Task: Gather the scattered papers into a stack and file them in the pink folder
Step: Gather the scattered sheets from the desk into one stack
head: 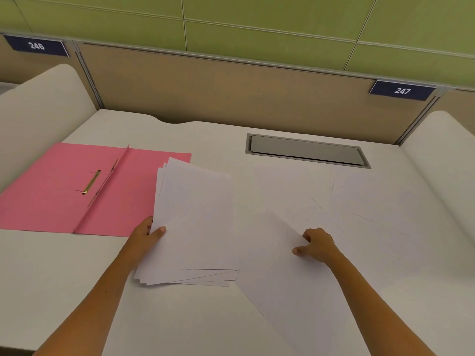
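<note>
A pink folder (61, 191) lies open on the left of the desk, with a brass fastener (91, 181) near its spine. My left hand (147, 233) grips the left edge of a loose stack of white papers (195, 222), thumb on top; the stack overlaps the folder's right flap. My right hand (317, 244) pinches the edge of a single white sheet (277, 273) that lies slanted just right of the stack. Several more white sheets (365, 209) lie scattered flat on the right, hard to tell from the white desk.
The white desk (64, 273) has a grey cable hatch (307, 151) at the back centre. Brown partition panels with number plates 246 (37, 45) and 247 (402, 90) stand behind. White curved side dividers (38, 104) rise at left and right.
</note>
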A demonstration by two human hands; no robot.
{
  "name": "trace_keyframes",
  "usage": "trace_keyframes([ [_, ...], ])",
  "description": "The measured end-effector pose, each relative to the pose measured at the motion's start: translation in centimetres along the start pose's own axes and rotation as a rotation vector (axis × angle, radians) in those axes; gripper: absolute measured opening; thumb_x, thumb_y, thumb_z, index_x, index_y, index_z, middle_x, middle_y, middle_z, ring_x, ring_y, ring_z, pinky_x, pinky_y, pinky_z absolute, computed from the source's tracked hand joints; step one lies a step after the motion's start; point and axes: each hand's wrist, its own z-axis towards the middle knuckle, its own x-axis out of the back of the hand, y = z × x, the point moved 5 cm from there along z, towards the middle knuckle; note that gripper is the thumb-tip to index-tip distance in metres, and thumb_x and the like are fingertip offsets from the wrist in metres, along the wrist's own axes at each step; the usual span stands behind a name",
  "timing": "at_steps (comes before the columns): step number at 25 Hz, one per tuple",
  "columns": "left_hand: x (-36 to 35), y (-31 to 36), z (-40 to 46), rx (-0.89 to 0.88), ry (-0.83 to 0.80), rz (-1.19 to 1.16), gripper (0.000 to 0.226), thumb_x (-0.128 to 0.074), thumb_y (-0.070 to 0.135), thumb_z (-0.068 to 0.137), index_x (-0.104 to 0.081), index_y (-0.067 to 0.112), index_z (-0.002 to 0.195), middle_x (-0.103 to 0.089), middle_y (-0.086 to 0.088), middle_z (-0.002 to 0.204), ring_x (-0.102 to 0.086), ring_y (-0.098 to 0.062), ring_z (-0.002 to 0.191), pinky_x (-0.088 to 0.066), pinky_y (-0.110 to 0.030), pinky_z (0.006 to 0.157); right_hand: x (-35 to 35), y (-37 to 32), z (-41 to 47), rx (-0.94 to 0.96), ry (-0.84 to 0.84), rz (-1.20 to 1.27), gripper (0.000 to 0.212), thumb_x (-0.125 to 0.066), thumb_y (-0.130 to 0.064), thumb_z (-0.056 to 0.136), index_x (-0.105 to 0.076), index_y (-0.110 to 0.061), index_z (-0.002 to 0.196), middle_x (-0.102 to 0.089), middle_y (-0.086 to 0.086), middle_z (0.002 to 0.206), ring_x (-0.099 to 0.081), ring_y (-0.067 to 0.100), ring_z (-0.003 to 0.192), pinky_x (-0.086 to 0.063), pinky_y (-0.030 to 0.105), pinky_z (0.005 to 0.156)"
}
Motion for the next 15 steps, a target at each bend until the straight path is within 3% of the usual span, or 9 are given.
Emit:
trace_keyframes([
  [2,0.1,0.0,0.1,0.04,-0.011,-0.039,0.037,-0.058,0.017,0.093,-0.051,0.014,0.13,-0.062,-0.007,0.12,-0.06,-0.03,0.109,-0.048,-0.049,0.097,1.1,-0.1,-0.1,0.061,0.06,0.128,0.018,-0.071,-0.027,0.081,-0.062,-0.012,0.086,-0.059,0.004,0.086,-0.056,0.022,0.083,-0.037,0.023,0.062],
  [4,0.2,-0.2,0.4,0.085,-0.017,-0.085,0.036,-0.058,0.016,0.093,-0.052,0.014,0.129,-0.062,-0.007,0.122,-0.06,-0.031,0.111,-0.047,-0.05,0.099,3.0,0.0,-0.2,0.082,0.122,0.195,0.009,-0.068,-0.021,0.085,-0.069,-0.013,0.087,-0.064,0.003,0.085,-0.057,0.02,0.081,-0.038,0.024,0.068],
  [11,0.2,0.8,1.5,0.125,-0.004,-0.132,0.027,-0.056,0.012,0.094,-0.056,0.014,0.121,-0.063,-0.009,0.123,-0.06,-0.031,0.113,-0.045,-0.049,0.101,13.7,-1.2,-0.9,0.078,0.501,0.479,0.012,-0.062,-0.016,0.088,-0.071,-0.008,0.092,-0.066,0.008,0.088,-0.058,0.026,0.083,-0.04,0.03,0.077],
  [15,-0.5,2.0,3.1,0.14,-0.017,-0.126,0.027,-0.053,0.012,0.095,-0.056,0.012,0.122,-0.063,-0.011,0.123,-0.061,-0.03,0.11,-0.047,-0.048,0.099,13.6,-4.9,1.6,0.052,0.532,0.693,0.014,-0.057,-0.012,0.089,-0.069,-0.007,0.093,-0.068,0.014,0.095,-0.062,0.033,0.086,-0.05,0.038,0.082],
])
